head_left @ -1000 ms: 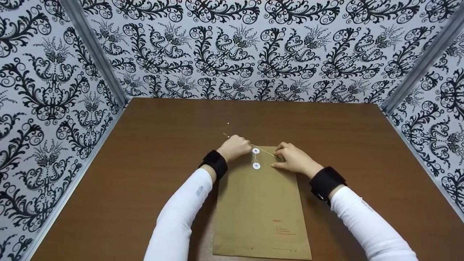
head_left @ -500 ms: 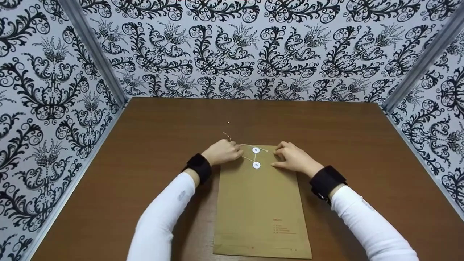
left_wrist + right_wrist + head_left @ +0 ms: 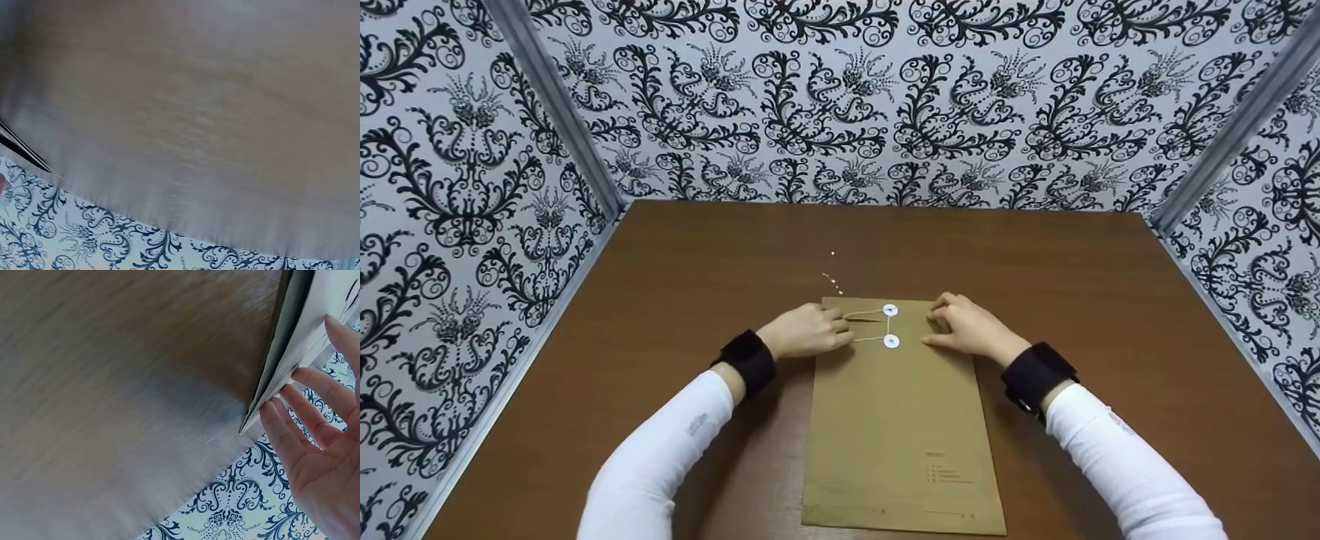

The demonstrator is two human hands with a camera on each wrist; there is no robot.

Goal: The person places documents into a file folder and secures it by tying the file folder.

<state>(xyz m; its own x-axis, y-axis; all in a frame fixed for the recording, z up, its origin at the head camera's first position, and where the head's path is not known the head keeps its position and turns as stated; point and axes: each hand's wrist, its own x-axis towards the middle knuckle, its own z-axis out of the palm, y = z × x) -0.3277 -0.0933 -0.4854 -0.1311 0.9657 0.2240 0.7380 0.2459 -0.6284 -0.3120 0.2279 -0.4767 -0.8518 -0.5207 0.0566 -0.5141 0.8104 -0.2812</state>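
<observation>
A brown kraft paper envelope (image 3: 896, 420) lies flat on the table, with two white button discs near its top, the upper disc (image 3: 890, 310) and the lower disc (image 3: 891, 341). A thin pale string (image 3: 868, 340) runs between the discs and out from both to my left hand (image 3: 806, 331). That hand pinches the string over the envelope's upper left edge; its fingertips are partly hidden. At the upper right, my right hand (image 3: 971, 326) rests its fingertips on the envelope. In the right wrist view its extended fingers (image 3: 323, 388) touch the paper near the edge.
The brown table (image 3: 697, 255) has patterned walls (image 3: 840, 97) behind it and at both sides. Small pale specks (image 3: 834, 281) show on the table just beyond the envelope's top left corner.
My left hand has moved left and toward me, drawing the string from right of the upper disc out to the left. My right hand stays put; the string is no longer stretched to it.
</observation>
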